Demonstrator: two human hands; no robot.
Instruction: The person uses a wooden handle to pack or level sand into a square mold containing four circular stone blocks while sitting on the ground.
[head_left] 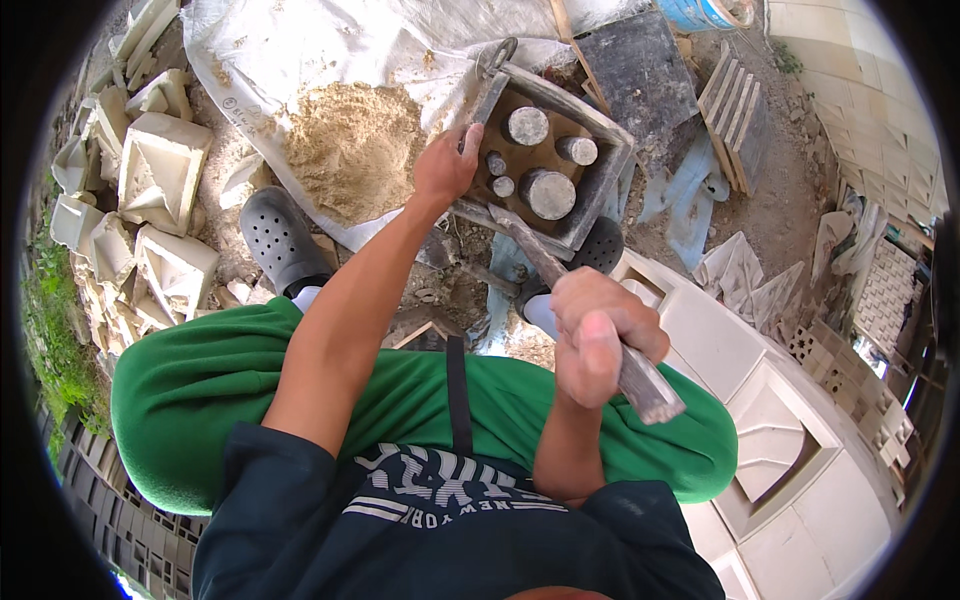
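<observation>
A grey box-shaped mould [585,240] sits on the ground between my feet. Inside it, brown sandy fill surrounds several round grey posts of different widths, among them a wide post [548,194] near the front. My left hand [447,165] is closed over the left rim of the mould, thumb upward; its other fingers are partly hidden. My right hand [608,335] is wrapped round a worn grey bar [540,255], which looks wooden. The bar slants up to the left, its narrow tip over the mould's front edge close to the small posts. Whether the tip touches the fill, I cannot tell.
A sand pile [355,145] lies on a white sheet [290,50] at the left. Pale cast blocks [165,175] are heaped farther left. A dark board [635,75] and slatted wood [735,120] lie back right. White moulded blocks [700,325] stand at my right knee.
</observation>
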